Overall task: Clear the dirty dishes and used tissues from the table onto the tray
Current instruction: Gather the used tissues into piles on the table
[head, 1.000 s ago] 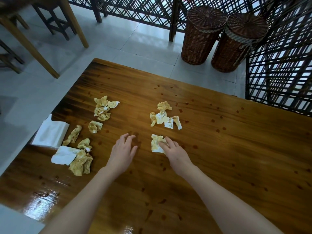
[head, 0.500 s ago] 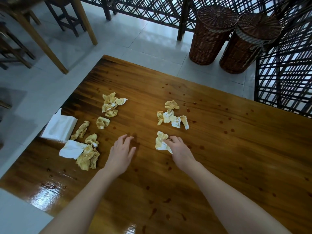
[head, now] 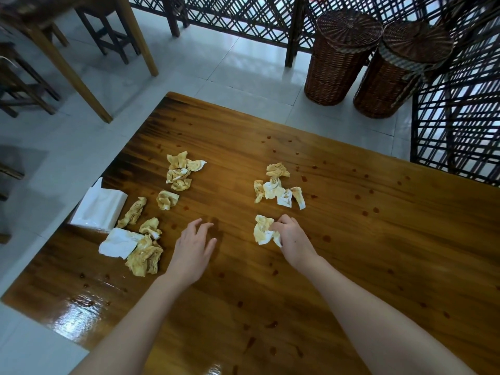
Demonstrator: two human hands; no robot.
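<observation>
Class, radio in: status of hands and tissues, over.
Right hand pinching stained tissue. Left hand open, empty. Other tissues scattered. Nothing obstructing.

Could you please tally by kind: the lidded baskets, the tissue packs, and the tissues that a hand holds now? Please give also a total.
Brown lidded wicker baskets: 2
White soft tissue pack: 1
Stained crumpled tissue pinched by the right hand: 1
Total: 4

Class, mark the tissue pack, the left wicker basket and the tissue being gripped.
tissue pack [head: 100,208]: head view, top face.
left wicker basket [head: 332,71]: head view, woven side.
gripped tissue [head: 261,230]: head view, crumpled middle.
</observation>
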